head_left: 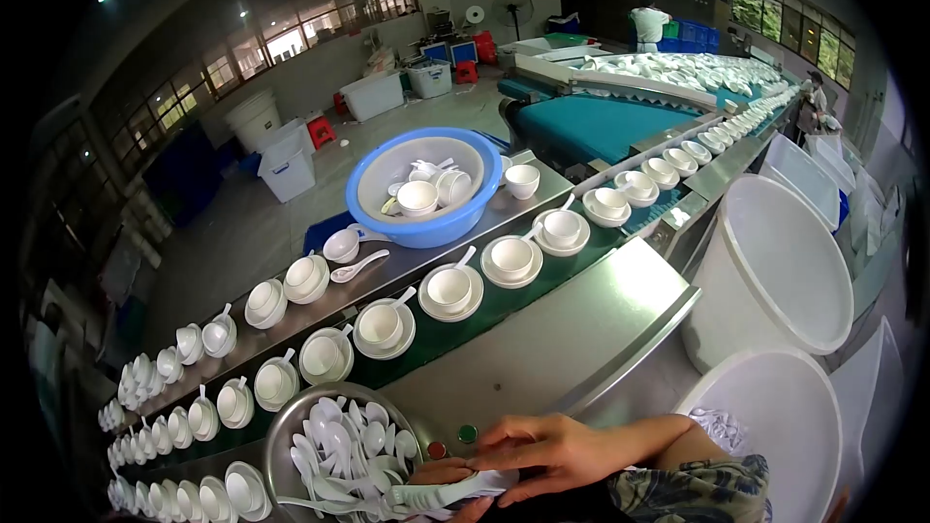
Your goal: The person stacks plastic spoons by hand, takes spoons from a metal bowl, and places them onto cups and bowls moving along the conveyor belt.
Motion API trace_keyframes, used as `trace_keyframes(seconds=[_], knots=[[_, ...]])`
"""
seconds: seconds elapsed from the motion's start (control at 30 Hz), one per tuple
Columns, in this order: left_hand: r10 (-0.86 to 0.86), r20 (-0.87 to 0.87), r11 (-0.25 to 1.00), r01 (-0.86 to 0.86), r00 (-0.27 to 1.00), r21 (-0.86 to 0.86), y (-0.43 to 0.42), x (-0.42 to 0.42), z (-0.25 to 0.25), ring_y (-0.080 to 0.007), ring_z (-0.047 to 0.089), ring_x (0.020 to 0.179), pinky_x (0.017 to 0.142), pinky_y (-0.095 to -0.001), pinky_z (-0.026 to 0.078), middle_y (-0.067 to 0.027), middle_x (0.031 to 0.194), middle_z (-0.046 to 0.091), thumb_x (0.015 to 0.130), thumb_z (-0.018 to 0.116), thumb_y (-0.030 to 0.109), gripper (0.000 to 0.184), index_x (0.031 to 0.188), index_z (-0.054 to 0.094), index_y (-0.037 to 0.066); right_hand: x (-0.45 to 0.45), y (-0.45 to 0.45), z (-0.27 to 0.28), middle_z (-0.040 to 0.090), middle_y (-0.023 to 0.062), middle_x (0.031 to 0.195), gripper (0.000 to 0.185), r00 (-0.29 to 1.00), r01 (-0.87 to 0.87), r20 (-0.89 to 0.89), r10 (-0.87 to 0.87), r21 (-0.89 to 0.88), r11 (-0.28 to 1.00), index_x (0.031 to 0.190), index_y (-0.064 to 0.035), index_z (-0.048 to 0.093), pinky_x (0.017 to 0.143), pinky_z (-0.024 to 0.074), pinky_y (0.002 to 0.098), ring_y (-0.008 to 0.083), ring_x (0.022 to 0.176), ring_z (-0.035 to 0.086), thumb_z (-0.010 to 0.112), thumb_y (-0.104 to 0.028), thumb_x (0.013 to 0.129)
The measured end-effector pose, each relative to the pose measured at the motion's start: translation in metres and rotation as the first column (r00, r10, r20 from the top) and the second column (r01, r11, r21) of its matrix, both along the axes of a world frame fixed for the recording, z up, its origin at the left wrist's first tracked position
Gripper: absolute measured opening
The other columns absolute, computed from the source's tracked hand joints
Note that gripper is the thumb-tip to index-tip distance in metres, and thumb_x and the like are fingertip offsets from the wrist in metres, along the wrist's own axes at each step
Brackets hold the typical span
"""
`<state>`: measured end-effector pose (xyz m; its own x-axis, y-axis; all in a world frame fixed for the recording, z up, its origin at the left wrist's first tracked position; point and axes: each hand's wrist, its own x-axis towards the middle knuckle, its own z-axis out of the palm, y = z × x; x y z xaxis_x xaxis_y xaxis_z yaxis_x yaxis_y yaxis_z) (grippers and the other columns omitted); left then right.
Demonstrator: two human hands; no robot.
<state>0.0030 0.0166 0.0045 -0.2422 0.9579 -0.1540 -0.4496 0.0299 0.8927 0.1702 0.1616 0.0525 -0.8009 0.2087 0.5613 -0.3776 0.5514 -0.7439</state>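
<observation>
My right hand (547, 455) reaches in from the lower right, its fingers spread over some white spoons. Beneath it, at the bottom edge, my left hand (455, 484) is closed around a stack of white spoons (436, 496); part of this hand is hidden. Both hands are at the right side of a steel bowl (281, 414) full of loose white spoons (339, 441). A red button (437, 449) and a green button (468, 434) lie just beyond the hands. Past the bowl, a green belt (426, 344) carries sets of plates, bowls and spoons (450, 288).
A blue basin (424, 234) with bowls stands on the steel ledge (320, 305). White bins (765, 281) are at the right. A teal conveyor (591, 126) with piled spoons runs back. A person (647, 24) stands far behind, and another person (816, 97) at the far right.
</observation>
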Motion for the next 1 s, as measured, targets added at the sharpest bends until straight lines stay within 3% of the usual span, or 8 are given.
trace_keyframes(seconds=[0.07,0.1,0.23,0.4,0.47,0.63,0.8,1.0], knots=[[0.019,-0.697,0.935,0.234,0.717,0.266,0.023,0.015,0.033,-0.0162,0.048,0.102,0.087,-0.0308,0.038,-0.0055,0.105,0.055,0.085,0.048,0.011,0.024,0.106,0.053,0.002,0.007,0.020,0.001,0.048,0.0137,0.106,0.043,1.000,-0.021,0.019,0.021,0.005,1.000,0.110,-0.0021,0.054,0.065,0.0477,0.0309,0.0219,0.075,0.056,0.069,-0.012,0.072],[-0.200,-0.580,0.977,0.208,0.790,-0.054,0.027,0.019,0.027,-0.0175,0.054,0.094,0.081,-0.0305,0.042,-0.0059,0.099,0.059,0.082,0.053,0.011,0.020,0.100,0.057,0.003,0.011,0.030,-0.004,0.048,0.0121,0.104,0.042,0.998,-0.031,0.052,0.030,0.000,1.000,0.109,-0.0016,0.054,0.061,0.0482,0.0280,0.0186,0.071,0.055,0.069,-0.012,0.072],[-0.015,-0.531,0.997,0.055,0.847,0.060,0.073,0.032,0.027,-0.0215,0.059,0.081,0.074,-0.0299,0.045,-0.0098,0.084,0.061,0.077,0.057,0.007,0.010,0.084,0.062,0.001,0.016,0.062,-0.020,0.050,0.0102,0.099,0.038,0.995,0.046,0.090,-0.036,-0.112,0.993,0.106,-0.0003,0.055,0.056,0.0484,0.0242,0.0144,0.069,0.056,0.068,-0.012,0.073],[0.167,-0.404,0.963,-0.061,0.899,0.264,0.132,0.041,0.003,-0.0212,0.059,0.072,0.068,-0.0318,0.047,-0.0107,0.079,0.062,0.070,0.063,0.003,0.016,0.086,0.061,-0.001,0.015,0.113,-0.036,0.051,0.0094,0.093,0.037,0.971,0.097,0.231,-0.063,-0.139,0.985,0.104,0.0013,0.055,0.057,0.0490,0.0241,0.0147,0.070,0.057,0.069,-0.012,0.072],[0.202,-0.107,0.975,-0.210,0.974,-0.069,0.150,0.037,-0.024,-0.0209,0.056,0.092,0.081,-0.0341,0.045,-0.0116,0.097,0.056,0.068,0.069,0.000,0.049,0.110,0.045,-0.002,0.012,0.132,-0.039,0.052,0.0092,0.092,0.038,0.966,0.081,0.256,-0.042,-0.145,0.986,0.104,0.0018,0.055,0.057,0.0491,0.0242,0.0147,0.070,0.058,0.069,-0.012,0.072],[0.176,0.108,0.979,-0.162,0.979,-0.124,0.197,0.037,-0.037,-0.0171,0.059,0.084,0.074,-0.0288,0.048,-0.0110,0.096,0.060,0.072,0.068,0.003,0.037,0.105,0.052,-0.004,0.011,0.157,-0.061,0.054,0.0106,0.090,0.034,0.940,0.285,0.256,-0.224,-0.232,0.930,0.099,0.0024,0.057,0.056,0.0483,0.0240,0.0146,0.066,0.058,0.069,-0.014,0.073],[0.050,0.155,0.993,-0.032,0.987,-0.116,0.220,0.039,-0.046,-0.0173,0.059,0.084,0.074,-0.0299,0.048,-0.0088,0.094,0.059,0.071,0.068,0.003,0.041,0.107,0.050,-0.001,0.018,0.168,-0.062,0.056,0.0100,0.083,0.026,0.886,0.431,0.295,-0.358,-0.238,0.871,0.093,0.0027,0.060,0.054,0.0472,0.0230,0.0133,0.064,0.058,0.068,-0.014,0.074],[-0.095,-0.034,0.989,0.091,0.995,-0.116,0.209,0.029,-0.068,-0.0153,0.058,0.085,0.074,-0.0275,0.047,-0.0081,0.096,0.059,0.070,0.071,0.007,0.042,0.107,0.052,-0.001,0.015,0.160,-0.057,0.054,0.0087,0.077,0.024,0.887,0.369,0.356,-0.294,-0.163,0.915,0.091,0.0004,0.061,0.054,0.0466,0.0234,0.0142,0.063,0.057,0.069,-0.012,0.073]])
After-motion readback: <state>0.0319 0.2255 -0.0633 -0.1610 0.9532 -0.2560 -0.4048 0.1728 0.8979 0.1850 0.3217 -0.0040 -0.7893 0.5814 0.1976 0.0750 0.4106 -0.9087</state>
